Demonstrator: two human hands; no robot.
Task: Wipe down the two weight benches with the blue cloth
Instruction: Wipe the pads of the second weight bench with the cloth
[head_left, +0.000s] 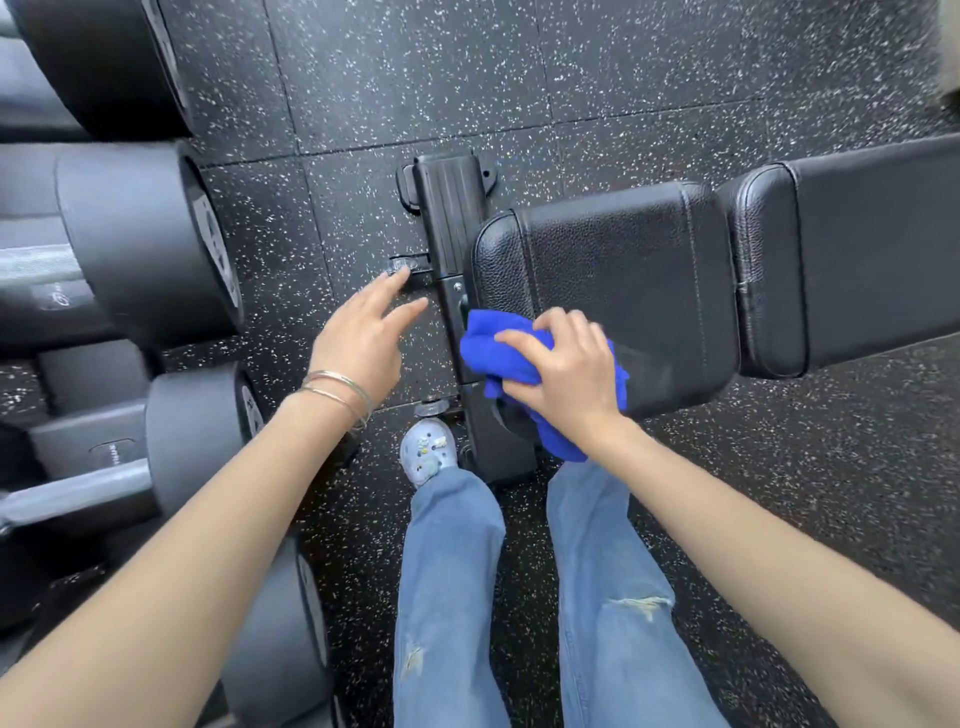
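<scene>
A black weight bench runs from the middle to the right edge, with its padded seat (613, 270) nearest me and the longer back pad (852, 249) beyond it. My right hand (566, 369) grips the bunched blue cloth (493, 345) and presses it on the near left corner of the seat pad; part of the cloth hangs below my wrist. My left hand (363, 332) hovers with fingers straight over the floor, left of the bench's black metal foot (449, 208), holding nothing. Only one bench is in view.
Large black dumbbells (150, 244) lie in a row along the left edge, close to my left arm. The floor is black speckled rubber tile (519, 78). My legs in blue jeans and a pale shoe (428, 449) stand at the bench's foot end.
</scene>
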